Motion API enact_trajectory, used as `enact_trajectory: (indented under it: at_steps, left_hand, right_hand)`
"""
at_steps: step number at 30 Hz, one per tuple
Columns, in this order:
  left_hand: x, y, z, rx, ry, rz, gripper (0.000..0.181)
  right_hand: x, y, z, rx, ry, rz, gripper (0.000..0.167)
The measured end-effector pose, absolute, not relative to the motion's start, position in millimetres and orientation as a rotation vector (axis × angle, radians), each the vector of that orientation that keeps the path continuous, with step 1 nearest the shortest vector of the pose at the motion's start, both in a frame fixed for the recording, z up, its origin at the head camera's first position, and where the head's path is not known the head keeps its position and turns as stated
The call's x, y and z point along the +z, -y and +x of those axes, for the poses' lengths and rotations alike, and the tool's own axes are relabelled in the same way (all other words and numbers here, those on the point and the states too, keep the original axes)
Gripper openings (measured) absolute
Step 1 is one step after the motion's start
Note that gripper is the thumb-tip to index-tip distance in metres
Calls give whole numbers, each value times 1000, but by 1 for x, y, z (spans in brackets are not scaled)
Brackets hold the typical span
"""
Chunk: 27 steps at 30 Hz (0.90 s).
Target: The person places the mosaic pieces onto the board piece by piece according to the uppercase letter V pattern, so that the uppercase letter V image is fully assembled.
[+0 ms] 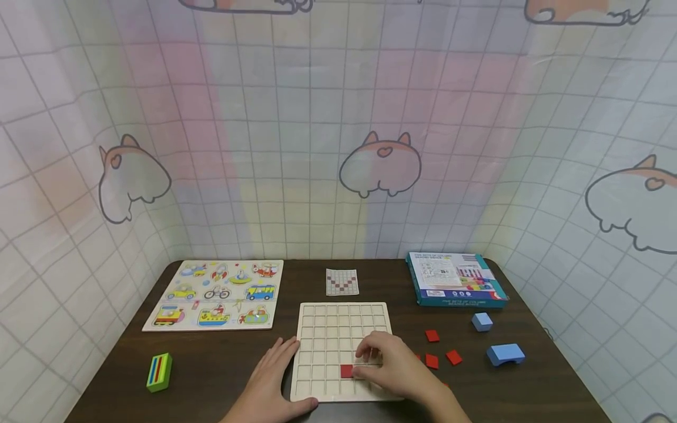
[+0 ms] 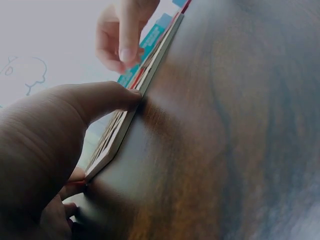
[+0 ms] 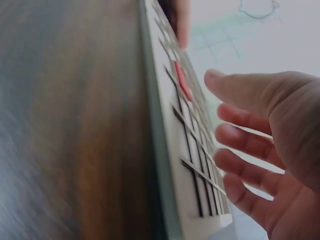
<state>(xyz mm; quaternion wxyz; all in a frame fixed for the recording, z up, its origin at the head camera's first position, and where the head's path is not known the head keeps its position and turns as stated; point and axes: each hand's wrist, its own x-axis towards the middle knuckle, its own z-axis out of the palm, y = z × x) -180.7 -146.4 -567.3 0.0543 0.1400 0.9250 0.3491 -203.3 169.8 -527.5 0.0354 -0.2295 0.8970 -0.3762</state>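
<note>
Backdrop: white, lightly creased, fabric-like sheet (image 1: 312,106) with thin dark-grey grid lines, covering 3 sides: back, left, right. Large pale pink, yellow, blue and lilac colour patches (image 1: 180,76) across it. Outlined white-and-orange cartoon corgi rears (image 1: 381,170) with heart marks: 3 in the middle row (rightmost cut by frame edge), 2 more clipped at the top. Bench (image 1: 211,358): dark brown wood-grain top, rounded far corners, far edge near the back side. Light soft, even in head view; wrist views show pale sheen on bench, sheet washed out.
</note>
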Motion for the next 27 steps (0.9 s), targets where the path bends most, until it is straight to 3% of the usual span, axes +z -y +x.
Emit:
enact_trajectory:
  at_steps: [8, 27]
  left_hand:
    - [-568, 147, -180, 1067, -2806, 450, 124]
    - [-566, 146, -180, 1046, -2806, 409, 126]
  right_hand:
    - [-518, -190, -204, -1211, -2684, -675, 30]
    - [-514, -241, -211, -1224, -2745, -488, 37]
